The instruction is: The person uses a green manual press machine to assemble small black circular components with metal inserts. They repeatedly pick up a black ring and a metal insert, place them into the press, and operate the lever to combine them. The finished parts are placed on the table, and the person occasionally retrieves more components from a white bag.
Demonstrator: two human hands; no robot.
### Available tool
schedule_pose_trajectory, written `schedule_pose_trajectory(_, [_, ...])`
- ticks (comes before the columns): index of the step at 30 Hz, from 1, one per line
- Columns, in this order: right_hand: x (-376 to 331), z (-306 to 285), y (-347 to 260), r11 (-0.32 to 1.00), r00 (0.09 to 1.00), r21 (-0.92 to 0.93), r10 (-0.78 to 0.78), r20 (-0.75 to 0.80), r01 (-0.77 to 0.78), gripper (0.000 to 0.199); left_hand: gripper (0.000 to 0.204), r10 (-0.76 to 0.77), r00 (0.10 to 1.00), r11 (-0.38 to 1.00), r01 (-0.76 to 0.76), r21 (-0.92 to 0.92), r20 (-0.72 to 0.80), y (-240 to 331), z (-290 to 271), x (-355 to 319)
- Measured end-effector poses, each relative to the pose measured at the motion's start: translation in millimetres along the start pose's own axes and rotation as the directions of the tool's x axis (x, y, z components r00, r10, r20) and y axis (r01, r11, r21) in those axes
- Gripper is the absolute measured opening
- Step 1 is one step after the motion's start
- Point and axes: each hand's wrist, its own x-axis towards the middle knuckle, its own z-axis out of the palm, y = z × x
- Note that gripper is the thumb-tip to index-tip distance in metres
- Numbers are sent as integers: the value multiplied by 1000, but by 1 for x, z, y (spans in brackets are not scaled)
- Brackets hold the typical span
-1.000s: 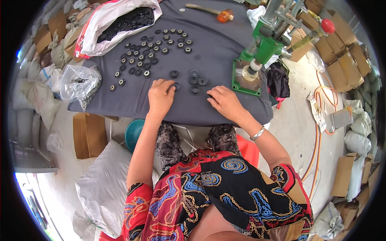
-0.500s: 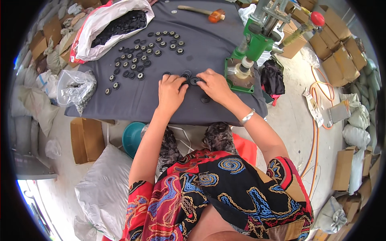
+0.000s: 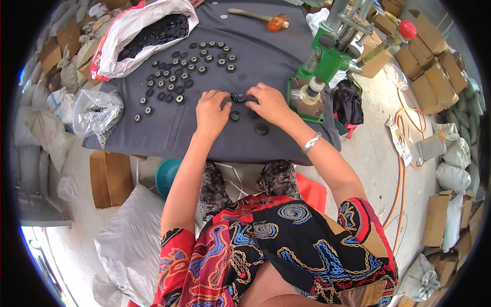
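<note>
My left hand (image 3: 212, 111) is over the dark cloth-covered table, its fingers bent and the thumb apart from them, with nothing visible in its grasp. Opposite it, my right hand (image 3: 268, 105) has its thumb and forefinger parted. In the gap between my fingertips are small black round parts (image 3: 241, 96), one of which seems tilted on edge. Below my left thumb lies a black ring (image 3: 235, 116). Another black part (image 3: 254, 115) is partly covered by my right hand. Closer to the table's front edge rests a flat black disc (image 3: 262, 129) with a centre hole.
Several black wheels with metal centres (image 3: 180, 99) are spread at the left. Behind them lies an open white sack (image 3: 110, 56) of black parts; a clear bag (image 3: 97, 112) is nearer. A green hand press (image 3: 327, 64) stands right, a mallet (image 3: 276, 23) at the back.
My right hand has let go of a black wheel. The ring at my left fingertips now lies uncovered in front of the hand. Both hands are now around the parts between them.
</note>
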Motion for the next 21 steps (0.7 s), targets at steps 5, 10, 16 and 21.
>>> schedule_pose_trajectory(5, [29, 26, 18, 985, 988, -70, -156, 21, 157, 17, 32, 78, 987, 983, -99, 151, 144, 6, 16, 20])
schedule_pose_trajectory(10, [27, 29, 31, 985, 986, -60, -157, 48, 160, 16, 34, -6, 982, 990, -21, 142, 186, -2, 18, 20])
schedule_pose_trajectory(16, [6, 9, 29, 973, 967, 135, 157, 199, -186, 25, 34, 64, 966, 970, -119, 213, 250, -8, 11, 19])
schedule_pose_trajectory(21, [-18, 1, 16, 998, 979, -38, 54, 195, -48, 24, 36, 63, 946, 971, -131, 199, 318, -9, 6, 23])
